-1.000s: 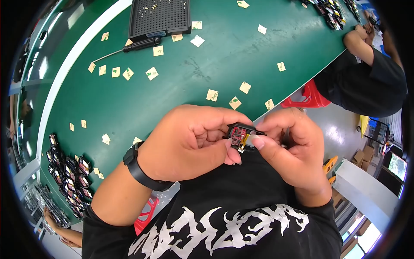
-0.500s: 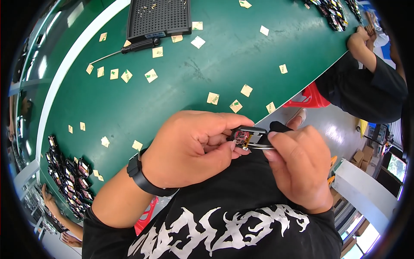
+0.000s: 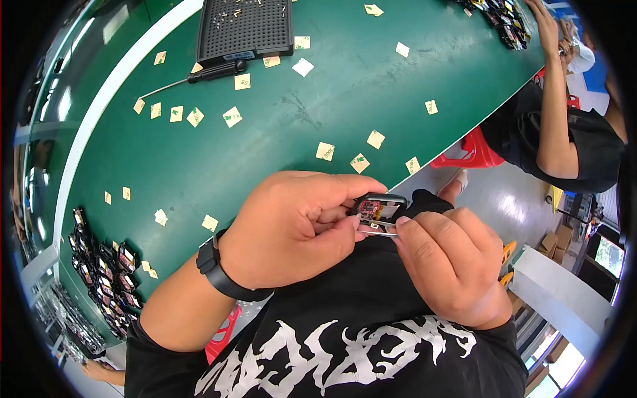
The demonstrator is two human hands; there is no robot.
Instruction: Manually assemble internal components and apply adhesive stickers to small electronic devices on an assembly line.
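Note:
Close in front of my shirt, my left hand [image 3: 298,229] is closed on a small black electronic device [image 3: 391,199]. Its housing is uncovered, showing a red circuit board [image 3: 369,209] and a silvery part beside it. My right hand [image 3: 451,259] pinches a thin silvery metal tool [image 3: 379,231], which looks like tweezers. The tool's end lies along the device's near edge, by my left thumb. A small white piece shows beside it, too small to name. My left fingers hide the device's left end.
A black perforated tray [image 3: 245,30] with small brass-coloured pieces stands at the far left, a screwdriver [image 3: 215,70] before it. Pale square stickers [image 3: 232,117] lie scattered on the green table [image 3: 285,132]. Similar devices are heaped at left [image 3: 103,275] and far right. A co-worker [image 3: 557,132] sits at right.
My right hand has shifted slightly left and down, bringing the tool lower along the device's near edge. The co-worker at right has stretched an arm forward over the table.

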